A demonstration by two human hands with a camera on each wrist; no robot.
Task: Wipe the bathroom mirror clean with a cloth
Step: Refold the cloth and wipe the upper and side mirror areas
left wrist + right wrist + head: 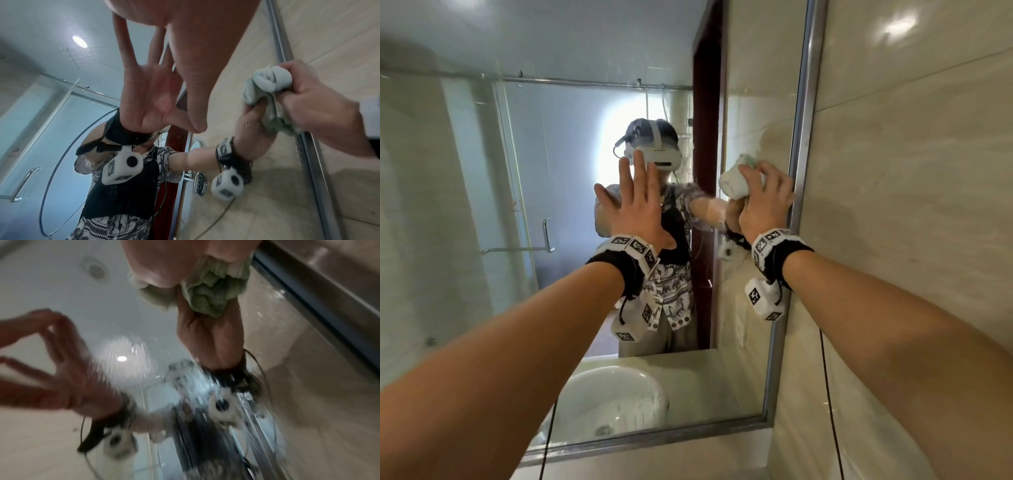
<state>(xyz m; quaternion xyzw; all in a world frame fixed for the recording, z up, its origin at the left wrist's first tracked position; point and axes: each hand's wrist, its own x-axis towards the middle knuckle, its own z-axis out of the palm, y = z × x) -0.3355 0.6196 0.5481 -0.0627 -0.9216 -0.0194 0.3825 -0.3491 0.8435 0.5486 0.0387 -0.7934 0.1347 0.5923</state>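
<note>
The bathroom mirror [524, 171] fills the wall ahead, framed in metal. My left hand [635, 202] lies flat on the glass near the middle, fingers straight and spread; in the left wrist view the left hand [201, 53] meets its own reflection at the thumb tip. My right hand [765, 197] grips a bunched pale green cloth [736, 181] and presses it on the glass beside the mirror's right frame edge [803, 137]. The cloth [269, 84] bulges out of the right hand [320, 104]. In the blurred right wrist view the cloth [213, 293] sits crumpled under my palm.
A beige tiled wall [911, 205] starts just right of the frame. Below the mirror's bottom edge runs a tiled ledge [654, 459]. The glass reflects a white basin [606, 397], a glass shower door with a handle [546, 233] and a dark red door frame [705, 137].
</note>
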